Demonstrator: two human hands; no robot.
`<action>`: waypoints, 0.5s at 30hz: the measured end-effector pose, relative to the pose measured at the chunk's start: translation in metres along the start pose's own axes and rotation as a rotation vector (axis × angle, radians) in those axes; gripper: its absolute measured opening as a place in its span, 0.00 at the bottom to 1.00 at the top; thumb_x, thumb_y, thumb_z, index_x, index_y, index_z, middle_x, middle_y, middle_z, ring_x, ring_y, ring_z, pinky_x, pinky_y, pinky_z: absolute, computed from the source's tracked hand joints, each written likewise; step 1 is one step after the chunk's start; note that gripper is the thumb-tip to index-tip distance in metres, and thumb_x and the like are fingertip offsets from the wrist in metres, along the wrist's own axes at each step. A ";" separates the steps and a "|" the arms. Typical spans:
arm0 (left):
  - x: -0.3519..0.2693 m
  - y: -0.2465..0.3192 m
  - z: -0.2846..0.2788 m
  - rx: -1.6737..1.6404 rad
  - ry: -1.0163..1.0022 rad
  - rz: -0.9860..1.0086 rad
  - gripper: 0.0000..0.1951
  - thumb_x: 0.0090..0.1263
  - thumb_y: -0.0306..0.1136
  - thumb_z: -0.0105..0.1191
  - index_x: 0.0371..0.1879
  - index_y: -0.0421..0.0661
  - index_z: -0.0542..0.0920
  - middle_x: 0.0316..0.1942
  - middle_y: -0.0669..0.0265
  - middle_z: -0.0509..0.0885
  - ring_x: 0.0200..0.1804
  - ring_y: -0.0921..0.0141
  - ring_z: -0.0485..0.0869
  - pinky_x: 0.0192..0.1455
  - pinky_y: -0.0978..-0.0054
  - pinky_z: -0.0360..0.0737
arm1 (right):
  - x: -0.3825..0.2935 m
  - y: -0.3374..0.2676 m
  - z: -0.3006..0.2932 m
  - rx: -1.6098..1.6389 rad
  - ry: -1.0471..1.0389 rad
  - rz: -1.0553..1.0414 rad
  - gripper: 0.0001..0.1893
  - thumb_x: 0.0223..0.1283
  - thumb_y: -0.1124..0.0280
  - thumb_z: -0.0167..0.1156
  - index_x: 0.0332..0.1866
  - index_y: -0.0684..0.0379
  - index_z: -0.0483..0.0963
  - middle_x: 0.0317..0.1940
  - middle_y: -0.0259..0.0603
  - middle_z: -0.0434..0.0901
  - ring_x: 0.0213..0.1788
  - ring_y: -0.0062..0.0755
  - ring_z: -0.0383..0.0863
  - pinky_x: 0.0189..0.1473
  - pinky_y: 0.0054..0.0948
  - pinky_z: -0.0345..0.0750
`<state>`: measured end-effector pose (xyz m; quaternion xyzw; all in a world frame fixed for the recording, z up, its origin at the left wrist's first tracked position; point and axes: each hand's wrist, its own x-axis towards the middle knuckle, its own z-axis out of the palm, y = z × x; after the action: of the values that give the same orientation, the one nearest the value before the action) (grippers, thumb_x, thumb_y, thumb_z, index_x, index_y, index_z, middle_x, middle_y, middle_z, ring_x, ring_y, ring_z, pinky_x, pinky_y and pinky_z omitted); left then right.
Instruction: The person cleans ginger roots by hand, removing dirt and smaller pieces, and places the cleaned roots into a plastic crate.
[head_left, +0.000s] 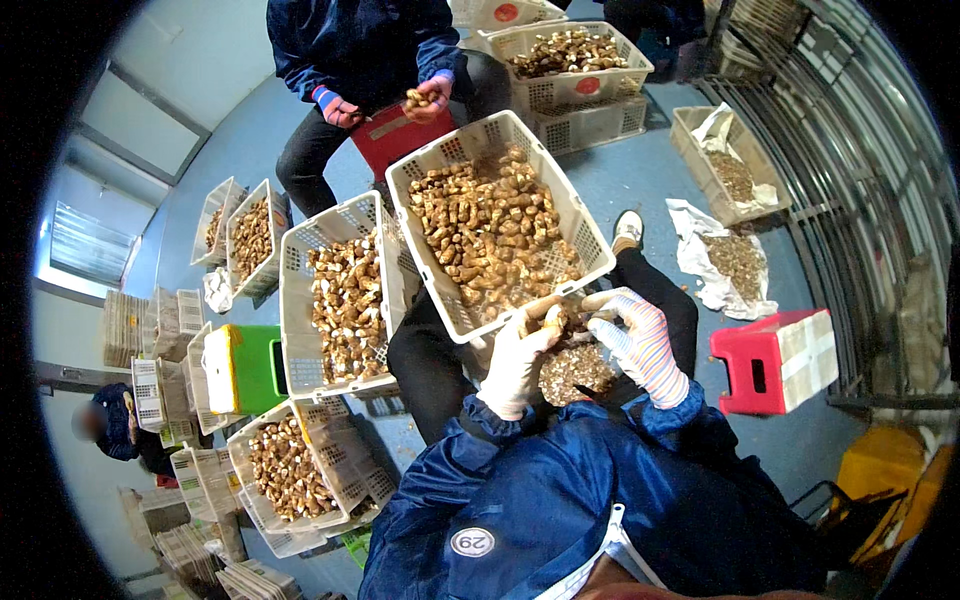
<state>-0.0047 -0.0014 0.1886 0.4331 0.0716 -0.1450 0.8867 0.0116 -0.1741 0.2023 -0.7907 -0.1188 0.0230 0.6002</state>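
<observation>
My left hand (523, 358), in a pale knit glove, is closed around a brown mushroom (556, 321) with a whitish stem, near the lower corner of a white plastic crate (465, 335). Many brown mushrooms (487, 225) lie in that crate. To the right, my right hand (639, 339), in a striped glove, has its fingers bent beside the mushroom; a thin object, perhaps a small blade, seems to be between its thumb and fingertips, too small to name surely. Below both hands, a heap of light brown trimmings (576, 373) lies between my legs.
Another crate of mushrooms (289, 315) stands to the left, beside a green stool (255, 367). A co-worker (364, 45) sits opposite, holding mushrooms. At right are a red stool (772, 364), a white sack with trimmings (686, 240) and metal racks (847, 225). More crates (277, 525) stand lower left.
</observation>
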 end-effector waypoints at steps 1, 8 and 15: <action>0.001 -0.002 -0.003 0.029 0.027 -0.008 0.29 0.57 0.31 0.60 0.58 0.31 0.68 0.47 0.65 0.78 0.46 0.76 0.76 0.55 0.79 0.72 | -0.001 0.000 0.000 0.012 0.001 -0.012 0.10 0.53 0.75 0.61 0.40 0.67 0.77 0.33 0.35 0.75 0.34 0.17 0.74 0.37 0.18 0.71; 0.003 -0.013 -0.011 0.106 0.095 0.001 0.22 0.63 0.36 0.57 0.52 0.35 0.73 0.35 0.72 0.77 0.35 0.79 0.73 0.42 0.82 0.72 | -0.008 0.001 -0.002 -0.027 0.009 0.013 0.11 0.53 0.75 0.61 0.41 0.67 0.77 0.33 0.35 0.75 0.34 0.18 0.74 0.37 0.19 0.71; 0.006 0.007 0.010 0.144 0.051 0.028 0.22 0.59 0.33 0.62 0.50 0.37 0.74 0.39 0.70 0.78 0.40 0.78 0.74 0.47 0.81 0.71 | 0.004 0.010 -0.004 0.049 0.082 -0.116 0.10 0.52 0.73 0.63 0.39 0.65 0.78 0.36 0.42 0.79 0.39 0.31 0.79 0.44 0.27 0.74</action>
<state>0.0036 -0.0064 0.1980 0.5004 0.0773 -0.1265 0.8530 0.0174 -0.1799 0.1948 -0.7679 -0.1392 -0.0411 0.6239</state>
